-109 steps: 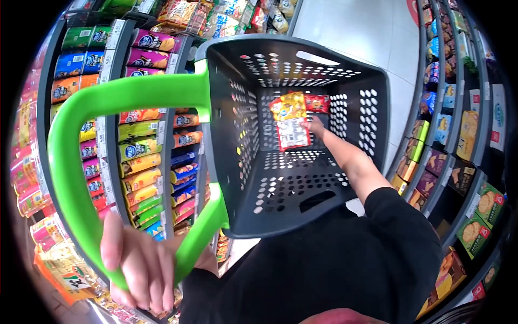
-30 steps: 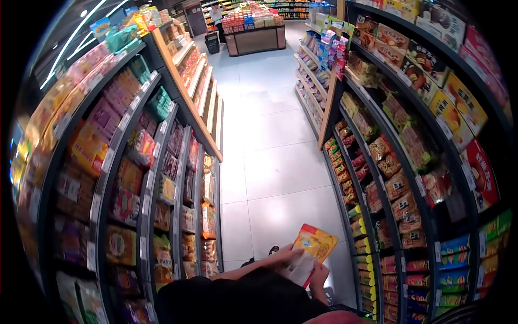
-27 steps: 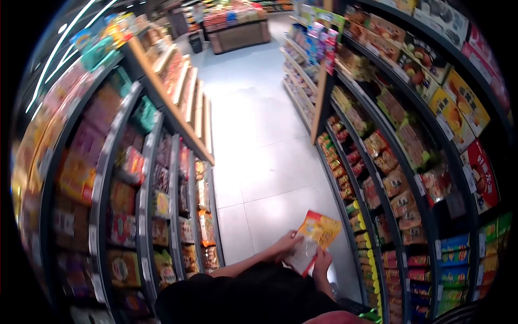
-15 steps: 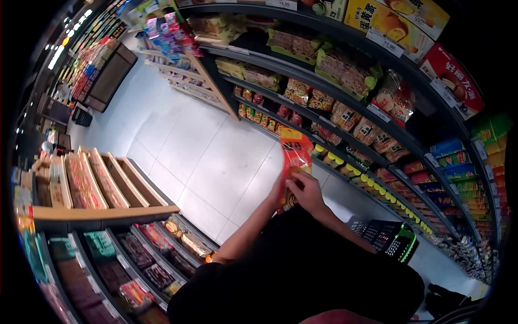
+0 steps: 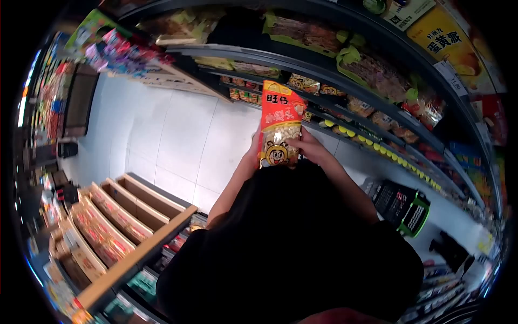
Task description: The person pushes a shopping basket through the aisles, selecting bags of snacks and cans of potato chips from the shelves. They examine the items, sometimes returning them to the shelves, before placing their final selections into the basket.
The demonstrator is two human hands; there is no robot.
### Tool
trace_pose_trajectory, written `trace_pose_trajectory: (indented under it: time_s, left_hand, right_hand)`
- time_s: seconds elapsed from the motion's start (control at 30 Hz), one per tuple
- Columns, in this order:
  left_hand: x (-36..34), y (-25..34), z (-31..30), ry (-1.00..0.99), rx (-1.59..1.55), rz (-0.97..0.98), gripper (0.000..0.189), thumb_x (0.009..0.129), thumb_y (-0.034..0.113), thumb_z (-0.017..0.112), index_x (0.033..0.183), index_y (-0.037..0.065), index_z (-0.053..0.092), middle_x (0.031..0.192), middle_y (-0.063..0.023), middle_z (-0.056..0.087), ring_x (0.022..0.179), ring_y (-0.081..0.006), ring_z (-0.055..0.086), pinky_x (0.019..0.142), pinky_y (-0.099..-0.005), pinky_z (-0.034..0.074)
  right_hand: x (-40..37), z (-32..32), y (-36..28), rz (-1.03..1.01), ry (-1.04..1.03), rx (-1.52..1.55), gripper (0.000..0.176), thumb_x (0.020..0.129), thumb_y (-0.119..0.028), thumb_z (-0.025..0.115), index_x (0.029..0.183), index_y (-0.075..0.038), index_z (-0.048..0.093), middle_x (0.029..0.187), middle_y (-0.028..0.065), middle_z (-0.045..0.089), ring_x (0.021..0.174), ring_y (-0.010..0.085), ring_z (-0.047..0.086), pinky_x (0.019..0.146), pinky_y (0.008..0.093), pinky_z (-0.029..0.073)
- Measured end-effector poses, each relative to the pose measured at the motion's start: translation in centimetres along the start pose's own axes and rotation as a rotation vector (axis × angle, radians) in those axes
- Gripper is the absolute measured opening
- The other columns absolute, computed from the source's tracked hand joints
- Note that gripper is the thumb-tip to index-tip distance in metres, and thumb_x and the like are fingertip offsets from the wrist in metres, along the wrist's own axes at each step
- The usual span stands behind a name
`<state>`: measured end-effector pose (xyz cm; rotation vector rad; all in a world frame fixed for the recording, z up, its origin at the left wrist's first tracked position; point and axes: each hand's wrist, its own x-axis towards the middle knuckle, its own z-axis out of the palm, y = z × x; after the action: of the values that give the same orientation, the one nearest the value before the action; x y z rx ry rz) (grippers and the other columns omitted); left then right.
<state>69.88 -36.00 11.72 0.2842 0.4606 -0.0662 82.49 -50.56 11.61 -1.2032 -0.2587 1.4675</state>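
Note:
Upright in front of me is a red and clear snack bag (image 5: pixel 280 116) with small pale round biscuits inside and a cartoon face near its bottom. My left hand (image 5: pixel 254 147) grips its left edge, the fingers mostly hidden behind the bag. On the other side my right hand (image 5: pixel 308 144) holds the right edge, with the thumb over the front. The bag's printed front faces me.
Snack shelves (image 5: pixel 318 62) run along the right, carrying packed goods. At lower left stands a wooden tiered display (image 5: pixel 129 216). A black shopping basket (image 5: pixel 396 202) with a green rim rests on the pale tiled floor (image 5: pixel 172 140).
The bag has turned so its whole front shows, and it sits higher and further left in view. My hands have moved apart to its two edges. The view has swung round.

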Motion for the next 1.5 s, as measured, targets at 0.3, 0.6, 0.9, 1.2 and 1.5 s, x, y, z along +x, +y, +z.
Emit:
trace_pose_trajectory:
  time_s: [0.3, 0.6, 0.9, 1.2, 1.5]
  left_hand:
    - [11.0, 6.4, -2.4, -0.088, 0.380, -0.204, 0.050, 0.099, 0.038, 0.043, 0.134, 0.003, 0.042, 0.131, -0.0117, 0.053, 0.121, -0.0248, 0.052, 0.104, -0.0384, 0.040]
    - [22.7, 5.8, -1.5, 0.020, 0.998, -0.074, 0.042, 0.092, 0.022, 0.058, 0.128, 0.002, 0.049, 0.113, -0.0088, 0.058, 0.095, -0.0174, 0.057, 0.082, -0.0303, 0.047]
    - [30.7, 7.3, -0.8, 0.277, 1.159, 0.196, 0.038, 0.090, 0.024, 0.061, 0.120, 0.001, 0.055, 0.106, -0.0096, 0.062, 0.090, -0.0200, 0.059, 0.079, -0.0346, 0.048]
    - [26.7, 6.0, -7.2, 0.492, 1.551, 0.440, 0.035, 0.088, 0.023, 0.064, 0.115, 0.001, 0.058, 0.100, -0.0106, 0.064, 0.083, -0.0224, 0.061, 0.074, -0.0373, 0.050]
    - [29.2, 4.3, -8.9, 0.439, 1.658, 0.503, 0.032, 0.086, 0.022, 0.067, 0.110, 0.001, 0.061, 0.094, -0.0116, 0.067, 0.077, -0.0249, 0.063, 0.070, -0.0400, 0.051]
  right_hand:
    - [3.2, -4.6, -0.6, -0.359, 0.487, 0.017, 0.039, 0.084, -0.002, 0.067, 0.120, 0.001, 0.052, 0.111, 0.0097, 0.065, 0.099, 0.0161, 0.064, 0.085, 0.0301, 0.053]
    - [5.9, -12.8, -2.8, -0.495, 0.912, -0.338, 0.051, 0.071, -0.007, 0.080, 0.114, 0.002, 0.054, 0.103, 0.0098, 0.065, 0.094, 0.0167, 0.062, 0.083, 0.0305, 0.050]
    - [10.7, -23.5, -3.9, -0.156, 1.063, -1.486, 0.030, 0.083, -0.016, 0.062, 0.111, -0.004, 0.062, 0.114, 0.0137, 0.063, 0.111, 0.0311, 0.057, 0.094, 0.0413, 0.044]
    - [13.0, -26.3, 4.8, -0.257, 0.959, -1.560, 0.034, 0.079, -0.020, 0.053, 0.107, -0.007, 0.067, 0.109, 0.0164, 0.066, 0.104, 0.0346, 0.060, 0.094, 0.0475, 0.046]
    - [8.2, -18.2, 2.5, -0.711, 1.148, -1.152, 0.027, 0.079, -0.004, 0.053, 0.105, 0.001, 0.057, 0.123, 0.0212, 0.054, 0.104, 0.0370, 0.058, 0.087, 0.0435, 0.049]
